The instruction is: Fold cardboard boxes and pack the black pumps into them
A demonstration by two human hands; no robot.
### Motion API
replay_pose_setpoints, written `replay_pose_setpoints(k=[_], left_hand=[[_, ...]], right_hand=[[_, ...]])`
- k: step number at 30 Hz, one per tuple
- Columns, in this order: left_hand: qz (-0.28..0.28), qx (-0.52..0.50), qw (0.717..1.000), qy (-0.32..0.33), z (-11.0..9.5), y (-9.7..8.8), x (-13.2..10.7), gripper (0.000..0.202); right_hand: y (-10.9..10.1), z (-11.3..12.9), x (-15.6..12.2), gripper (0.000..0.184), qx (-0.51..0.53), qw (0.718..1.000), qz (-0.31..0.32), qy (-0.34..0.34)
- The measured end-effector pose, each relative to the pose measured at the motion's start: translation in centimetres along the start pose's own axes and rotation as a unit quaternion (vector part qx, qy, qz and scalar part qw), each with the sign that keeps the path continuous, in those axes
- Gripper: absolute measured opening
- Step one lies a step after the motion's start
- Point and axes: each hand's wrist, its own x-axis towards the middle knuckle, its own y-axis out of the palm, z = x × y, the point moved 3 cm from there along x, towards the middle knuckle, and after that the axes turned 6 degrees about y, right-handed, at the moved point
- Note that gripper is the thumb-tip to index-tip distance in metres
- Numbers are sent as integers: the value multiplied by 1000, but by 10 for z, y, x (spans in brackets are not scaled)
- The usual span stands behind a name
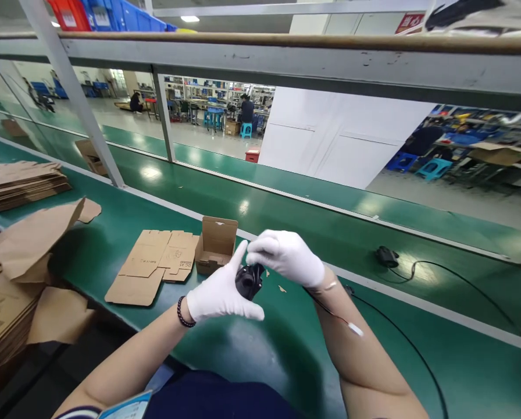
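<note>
Closest of all is a dark blue shirt (225,396), with a blue and white badge (127,406) beside it, down below all the fingers. Two bare arms reach up to hands in white gloves. The left hand (221,294) has its thumb and fingers spread wide, and a small black part (248,283) sits loosely held in the gap. The right hand (289,257) bends over the top of that part with its fingers curled in. I cannot tell if the right fingertips pinch it or only touch it.

So the black part is up between the fingers, over the green table (225,355), and not in a box. Just past the left fingers, one cardboard box (219,234) is made up, with its lid standing open, so that bit looks done. To the left of those fingers lies some flat cardboard (142,259) that is not folded up. Much farther left is a stack of cardboard (22,186), all flat too. Below the right fingers, a white plug (355,329) on a thin wire shows by the arm, and its end looks loose. Well to the right of the right fingers sits another black thing (386,256) with a cable, out of any box. How much is done on the part in the hands, I cannot tell
</note>
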Motion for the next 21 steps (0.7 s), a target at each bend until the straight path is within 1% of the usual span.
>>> replay_pose_setpoints(k=[1, 2, 3, 5, 7, 9, 11, 13, 15, 16, 17, 18, 19, 21], left_hand=[[27, 6, 1000, -2, -2, 2, -1, 114], [41, -7, 999, -2, -3, 3, -2, 113], [46, -36, 998, 0, -3, 4, -3, 110], [39, -129, 991, 15, -1, 4, -5, 102], [5, -233, 972, 30, 4, 0, -5, 92], [-54, -310, 948, 38, 11, -9, -5, 87], [-124, -377, 917, 45, 16, -21, -5, 84], [-185, -439, 878, 51, 18, -32, -4, 76], [-227, -487, 841, 51, 18, -40, -1, 62], [-240, -497, 833, 47, 18, -42, 0, 54], [-249, -490, 834, 41, 18, -43, 2, 49], [-263, -464, 845, 36, 19, -43, 3, 46], [-285, -419, 861, 35, 22, -42, 3, 48], [-340, -299, 891, 42, 27, -39, 1, 64]], right_hand=[[7, -7, 2, 30, 40, 999, 2, 24], [16, -12, 3, 31, 80, 995, -1, 51], [26, -16, 2, 32, 118, 990, -9, 81], [44, -19, -2, 33, 178, 974, -31, 140], [59, -20, -6, 33, 191, 961, -56, 190], [70, -19, -11, 33, 162, 961, -62, 217], [78, -14, -15, 34, 111, 970, -40, 211], [84, -3, -20, 35, 36, 983, 12, 181], [87, 13, -26, 31, -41, 988, 62, 137], [85, 22, -29, 30, -72, 988, 71, 115], [82, 29, -32, 30, -93, 989, 64, 96], [77, 36, -33, 31, -104, 991, 42, 78], [70, 42, -33, 31, -105, 992, 11, 66], [60, 47, -29, 31, -82, 993, -60, 63]])
